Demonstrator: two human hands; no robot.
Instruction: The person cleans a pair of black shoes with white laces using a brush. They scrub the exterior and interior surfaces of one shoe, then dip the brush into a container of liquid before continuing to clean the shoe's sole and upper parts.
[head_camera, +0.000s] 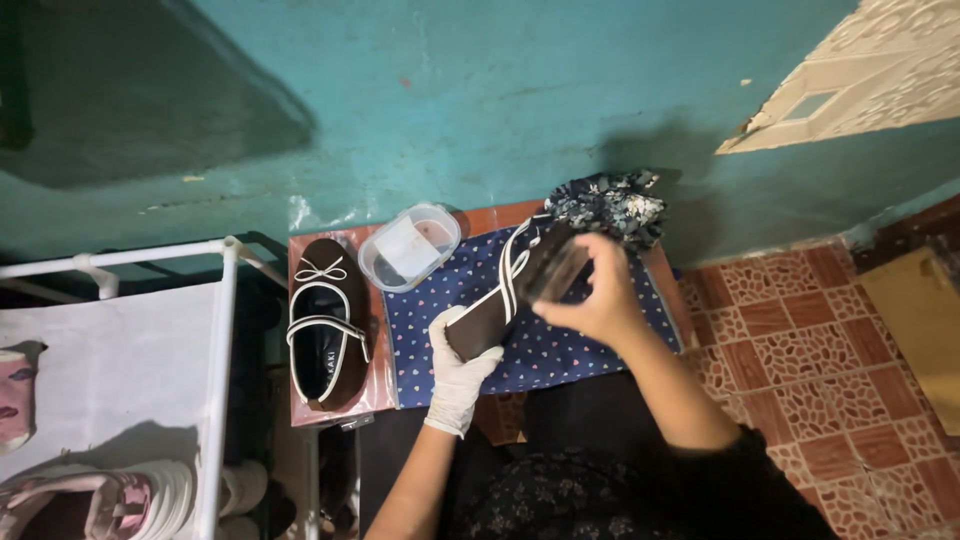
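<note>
Gloved left hand (462, 372) gripping brown shoe (500, 300) sole-up for access, bare right hand (592, 295) closed around brush (556, 268), over dotted cloth (560, 350)

My left hand (458, 372) wears a thin, whitish disposable glove that ends in a loose cuff just past the wrist, and the forearm above it is uncovered. My right hand (597, 296) has no glove, and its forearm is uncovered too. Lower down I am wearing dark fabric with a small pale floral print.
</note>
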